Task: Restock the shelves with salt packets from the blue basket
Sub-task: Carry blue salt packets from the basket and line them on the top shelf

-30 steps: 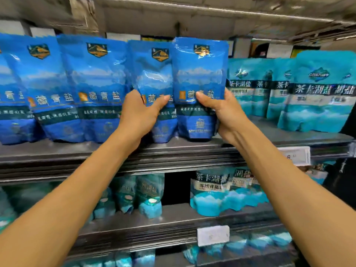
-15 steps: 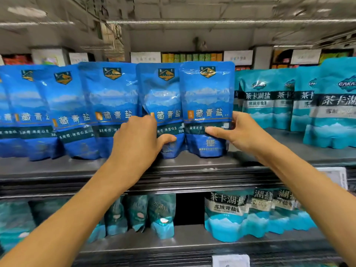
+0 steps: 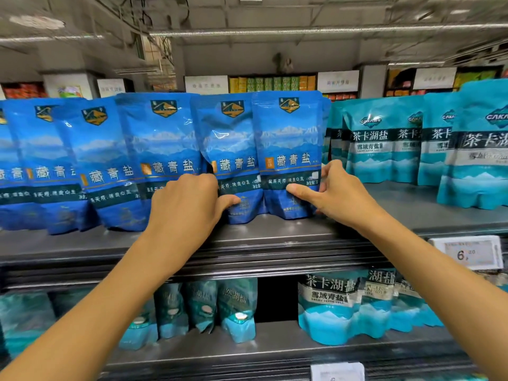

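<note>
Not much has shifted since half a second back: your hands sit a touch lower on the same two pouches, and the row looks a bit squarer to the front.

Your right hand (image 3: 334, 192) grips the glossy deep-blue plastic salt pouch (image 3: 288, 149) at the right end of the blue row, thumb across its front by the dark green band, fingers wrapped round its right edge. Your left hand (image 3: 187, 204) holds the neighbouring blue pouch (image 3: 228, 149), thumb pressed on its lower front, fingers curled over the left edge. The hands are apart, one pouch each.

Both pouches stand upright on the grey metal upper shelf (image 3: 275, 235), touching side by side. Each has a gold-and-green mountain badge up top, a snowy peak print, and big white characters. More blue pouches (image 3: 104, 160) overlap to the left; teal-and-white salt bags (image 3: 382, 141) stand just to the right. A white price tag (image 3: 467, 253) hangs on the shelf edge.
</note>
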Motion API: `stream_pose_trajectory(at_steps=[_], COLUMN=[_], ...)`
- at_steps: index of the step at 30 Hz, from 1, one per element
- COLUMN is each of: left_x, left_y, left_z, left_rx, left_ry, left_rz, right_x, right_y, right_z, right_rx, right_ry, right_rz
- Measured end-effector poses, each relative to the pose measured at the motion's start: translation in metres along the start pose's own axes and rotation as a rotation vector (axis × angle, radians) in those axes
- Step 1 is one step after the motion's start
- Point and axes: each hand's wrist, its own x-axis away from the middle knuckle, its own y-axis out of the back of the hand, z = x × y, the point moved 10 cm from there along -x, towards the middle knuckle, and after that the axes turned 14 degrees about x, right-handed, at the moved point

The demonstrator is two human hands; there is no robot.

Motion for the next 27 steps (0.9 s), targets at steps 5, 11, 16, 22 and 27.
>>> stream_pose_trajectory(at_steps=[5, 11, 16, 22, 27], left_x=[0.016, 0.057, 0.125, 0.264, 0.401], left_y=[0.01, 0.03, 0.013, -0.052, -0.08], left_z=[0.008, 0.011, 0.039, 0.111, 0.159], left_rx=[0.395, 0.732, 1.159, 1.252, 1.123], left_ry=[-0.014, -0.027, 0.132, 0.561, 0.874], left_rz=[-0.109, -0.234, -0.232, -0.218, -0.217], right_x=[0.027, 0.077, 0.144, 0.241, 0.341], right_y=[0.019, 0.027, -0.018, -0.135, -0.237], right_z=[0.011, 0.047, 0.083, 0.087, 0.069], right_rx=[-0.079, -0.444, -0.847, -0.87, -0.838], right_ry=[0.011, 0.096, 0.253, 0.109, -0.063], right_rz=[-0.109, -0.196, -0.01, 0.223, 0.491])
